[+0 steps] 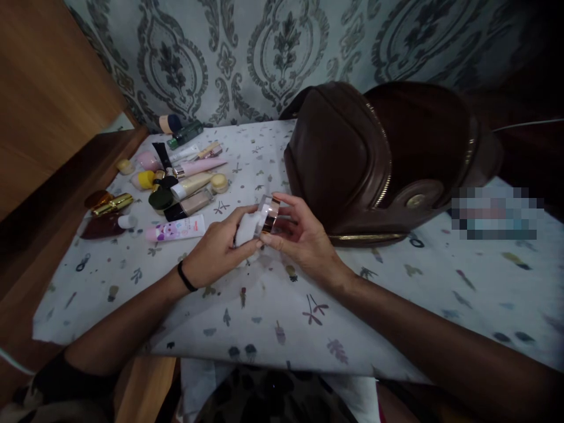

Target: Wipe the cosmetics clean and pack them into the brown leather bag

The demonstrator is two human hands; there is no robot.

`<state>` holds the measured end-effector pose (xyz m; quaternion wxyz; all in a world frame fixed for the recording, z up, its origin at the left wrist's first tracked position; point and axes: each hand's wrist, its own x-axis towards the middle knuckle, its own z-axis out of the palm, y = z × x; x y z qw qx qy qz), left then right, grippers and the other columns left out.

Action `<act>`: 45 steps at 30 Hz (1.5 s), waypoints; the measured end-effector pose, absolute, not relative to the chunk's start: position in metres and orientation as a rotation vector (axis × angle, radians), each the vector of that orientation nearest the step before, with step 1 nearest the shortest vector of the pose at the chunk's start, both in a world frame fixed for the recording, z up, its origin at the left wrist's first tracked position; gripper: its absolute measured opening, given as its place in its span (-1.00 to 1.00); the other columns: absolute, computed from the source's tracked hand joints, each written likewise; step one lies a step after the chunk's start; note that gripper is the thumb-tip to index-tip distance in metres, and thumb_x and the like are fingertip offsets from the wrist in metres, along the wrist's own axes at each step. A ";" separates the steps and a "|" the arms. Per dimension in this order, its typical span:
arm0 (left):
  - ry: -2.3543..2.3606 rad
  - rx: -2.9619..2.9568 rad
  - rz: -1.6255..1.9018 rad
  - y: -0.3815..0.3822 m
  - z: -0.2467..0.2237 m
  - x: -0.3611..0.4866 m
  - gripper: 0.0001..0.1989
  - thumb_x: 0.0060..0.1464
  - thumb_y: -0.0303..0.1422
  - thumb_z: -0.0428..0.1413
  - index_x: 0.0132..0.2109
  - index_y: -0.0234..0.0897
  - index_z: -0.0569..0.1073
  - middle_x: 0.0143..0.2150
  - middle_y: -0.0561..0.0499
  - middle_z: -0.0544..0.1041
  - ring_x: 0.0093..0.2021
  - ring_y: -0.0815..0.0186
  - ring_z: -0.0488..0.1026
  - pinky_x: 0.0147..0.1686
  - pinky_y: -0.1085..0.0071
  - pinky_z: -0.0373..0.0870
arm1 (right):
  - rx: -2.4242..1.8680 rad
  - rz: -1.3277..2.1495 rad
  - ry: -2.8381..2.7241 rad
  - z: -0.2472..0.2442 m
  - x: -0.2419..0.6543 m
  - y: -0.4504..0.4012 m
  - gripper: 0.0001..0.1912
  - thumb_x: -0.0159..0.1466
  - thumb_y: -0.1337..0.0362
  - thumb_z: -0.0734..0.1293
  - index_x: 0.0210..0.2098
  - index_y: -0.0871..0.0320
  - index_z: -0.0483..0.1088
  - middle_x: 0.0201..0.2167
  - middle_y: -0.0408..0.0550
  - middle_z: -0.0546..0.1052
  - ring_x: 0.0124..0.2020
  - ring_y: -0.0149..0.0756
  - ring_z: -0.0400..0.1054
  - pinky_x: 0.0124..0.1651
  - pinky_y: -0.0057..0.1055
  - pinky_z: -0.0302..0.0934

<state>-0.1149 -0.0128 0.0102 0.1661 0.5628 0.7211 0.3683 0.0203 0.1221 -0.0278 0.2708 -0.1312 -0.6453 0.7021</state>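
To the left of the brown bag (330,147), above the patterned cloth (264,317), a clear jar with a shiny copper-coloured band (269,215) is held by its band in the closed fingers of the right hand (304,238). White material (247,228) is gripped in the left hand (222,244), against the jar. Farther left of the bag, cosmetics (196,187) are scattered.
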 end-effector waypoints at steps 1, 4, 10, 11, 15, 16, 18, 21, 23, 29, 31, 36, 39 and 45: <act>2.045 1.591 1.067 -0.013 0.011 -0.114 -0.47 0.13 -0.20 0.17 0.20 -0.26 0.32 -0.03 -0.09 0.54 -0.03 0.10 0.49 -0.17 0.31 0.44 | -0.362 1.878 -1.755 -0.028 0.020 0.122 -0.30 0.04 0.12 0.55 0.10 -0.08 0.23 -0.10 -0.09 0.41 -0.09 -0.20 0.39 -0.01 -0.14 0.41; 1.964 1.523 1.198 -0.013 0.016 -0.114 -0.50 0.12 -0.20 0.19 0.16 -0.23 0.33 -0.11 -0.04 0.52 -0.18 0.19 0.49 -0.28 0.36 0.44 | -0.382 1.872 -1.766 -0.027 0.021 0.122 -0.29 0.03 0.12 0.55 0.10 -0.07 0.23 -0.11 -0.08 0.41 -0.10 -0.19 0.39 -0.04 -0.14 0.41; 2.011 1.489 1.629 -0.014 0.019 -0.117 -0.61 0.28 -0.06 0.03 0.09 -0.20 0.37 -0.19 -0.01 0.46 -0.23 0.26 0.45 -0.21 0.34 0.42 | -0.418 2.041 -1.675 -0.023 0.022 0.116 -0.27 0.03 0.11 0.55 0.14 -0.04 0.24 -0.09 -0.06 0.42 -0.16 -0.25 0.41 -0.11 -0.20 0.42; 2.063 1.559 1.689 -0.015 0.017 -0.117 -0.61 0.29 -0.05 0.01 0.08 -0.20 0.38 -0.12 -0.03 0.47 -0.14 0.23 0.45 -0.10 0.30 0.41 | -0.421 2.096 -1.626 -0.022 0.023 0.115 -0.30 0.05 0.09 0.53 0.13 -0.03 0.25 -0.09 -0.06 0.43 -0.18 -0.26 0.41 -0.15 -0.24 0.42; 2.117 1.893 1.752 -0.018 0.011 -0.117 -0.54 0.32 -0.06 -0.04 0.23 -0.16 0.25 0.14 -0.12 0.37 0.13 0.11 0.37 0.16 0.16 0.27 | -0.360 2.396 -1.439 -0.014 0.023 0.113 -0.54 0.17 0.05 0.45 0.01 0.03 0.34 -0.22 -0.09 0.49 -0.29 -0.31 0.43 -0.30 -0.38 0.37; 2.068 2.016 1.708 -0.018 0.010 -0.115 -0.51 0.31 -0.05 -0.05 0.28 -0.15 0.21 0.17 -0.13 0.35 0.15 0.09 0.36 0.18 0.13 0.26 | -0.329 2.477 -1.403 -0.013 0.024 0.113 -0.59 0.19 0.04 0.43 -0.05 0.05 0.36 -0.26 -0.11 0.50 -0.32 -0.32 0.43 -0.33 -0.40 0.36; 1.918 2.322 1.490 -0.017 0.009 -0.112 -0.42 0.30 -0.01 -0.08 0.33 -0.17 0.15 0.19 -0.18 0.34 0.19 0.04 0.34 0.21 0.08 0.26 | -0.282 2.602 -1.335 -0.012 0.024 0.113 -0.67 0.20 0.03 0.43 -0.15 0.06 0.40 -0.35 -0.15 0.49 -0.37 -0.37 0.42 -0.36 -0.45 0.34; 1.754 2.613 1.090 -0.013 0.010 -0.108 -0.39 0.33 -0.02 -0.13 0.37 -0.23 0.10 0.23 -0.26 0.33 0.31 -0.01 0.23 0.28 0.00 0.20 | -0.253 2.665 -1.258 -0.015 0.025 0.112 -0.72 0.15 0.09 0.47 -0.20 0.04 0.44 -0.45 -0.24 0.44 -0.42 -0.45 0.37 -0.35 -0.52 0.33; 1.753 2.629 1.038 -0.011 0.010 -0.107 -0.43 0.35 -0.08 -0.13 0.37 -0.27 0.11 0.24 -0.27 0.34 0.34 -0.01 0.19 0.29 -0.01 0.19 | -0.217 2.645 -1.290 -0.017 0.026 0.112 -0.63 0.13 0.09 0.49 -0.10 -0.01 0.43 -0.42 -0.25 0.44 -0.40 -0.44 0.37 -0.31 -0.50 0.35; 1.794 2.182 1.277 -0.015 0.011 -0.108 -0.55 0.35 -0.14 -0.08 0.24 -0.29 0.30 0.18 -0.24 0.42 0.23 0.10 0.34 0.22 0.10 0.29 | -0.145 2.334 -1.670 -0.020 0.027 0.112 -0.43 0.08 0.16 0.53 0.04 -0.03 0.32 -0.18 -0.16 0.44 -0.14 -0.30 0.41 -0.05 -0.30 0.40; 1.801 1.974 1.357 -0.016 0.013 -0.107 -0.55 0.35 -0.11 -0.07 0.21 -0.28 0.34 0.19 -0.21 0.43 0.21 0.12 0.37 0.20 0.17 0.31 | -0.139 2.262 -1.731 -0.021 0.026 0.111 -0.44 0.07 0.20 0.54 0.01 -0.02 0.30 -0.13 -0.13 0.42 -0.12 -0.29 0.41 0.00 -0.26 0.40; 1.914 1.499 1.361 -0.013 0.012 -0.105 -0.43 0.31 0.07 -0.17 -0.09 -0.29 0.51 -0.18 -0.06 0.59 -0.17 0.21 0.51 -0.10 0.31 0.44 | -0.110 2.043 -1.791 -0.024 0.026 0.107 -0.33 0.04 0.16 0.57 0.05 -0.05 0.23 -0.01 -0.07 0.40 -0.09 -0.24 0.42 0.03 -0.16 0.41; 1.900 1.336 1.314 -0.010 0.011 -0.106 -0.36 0.29 0.13 -0.21 -0.27 -0.29 0.52 -0.41 0.00 0.54 -0.34 0.26 0.48 -0.27 0.37 0.44 | -0.108 1.812 -1.862 -0.024 0.028 0.104 -0.34 0.06 0.14 0.56 0.07 -0.04 0.24 0.01 -0.04 0.42 -0.03 -0.20 0.40 0.07 -0.16 0.39; 1.820 1.301 1.229 -0.006 0.015 -0.106 -0.27 0.23 0.21 -0.26 -0.27 -0.26 0.56 -0.39 0.00 0.58 -0.30 0.22 0.51 -0.18 0.32 0.47 | -0.151 1.255 -2.053 -0.024 0.032 0.107 -0.36 0.10 0.11 0.54 0.11 -0.01 0.28 0.05 0.02 0.41 0.05 -0.08 0.35 0.11 -0.10 0.34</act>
